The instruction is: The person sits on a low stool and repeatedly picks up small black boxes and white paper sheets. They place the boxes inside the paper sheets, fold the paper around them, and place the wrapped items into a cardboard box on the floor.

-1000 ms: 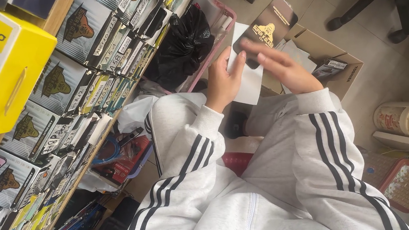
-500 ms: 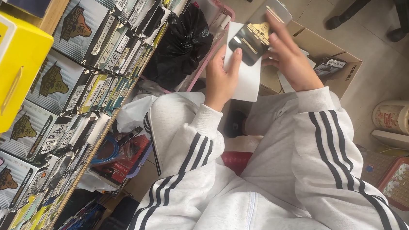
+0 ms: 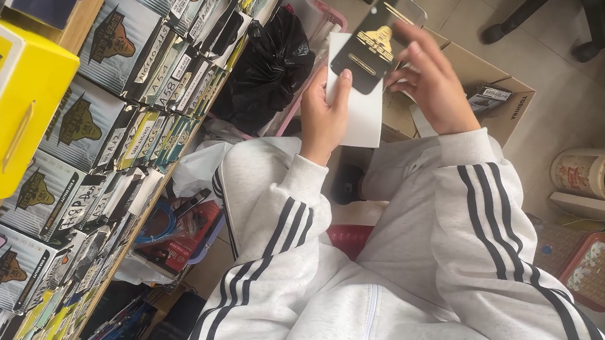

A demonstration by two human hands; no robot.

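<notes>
Black packet (image 3: 377,40) raised; both hands' grip closed on it.

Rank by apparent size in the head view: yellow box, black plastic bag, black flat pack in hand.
1. Yellow box, though nearness to the camera inflates it.
2. Black plastic bag.
3. Black flat pack.

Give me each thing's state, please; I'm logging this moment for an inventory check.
left hand: gripping the white card
white card: upright, held
right hand: fingers spread on the black packet
black packet: raised, overlapping the card
cardboard box: open, on the floor
black bag: crumpled in the pink bin
</notes>
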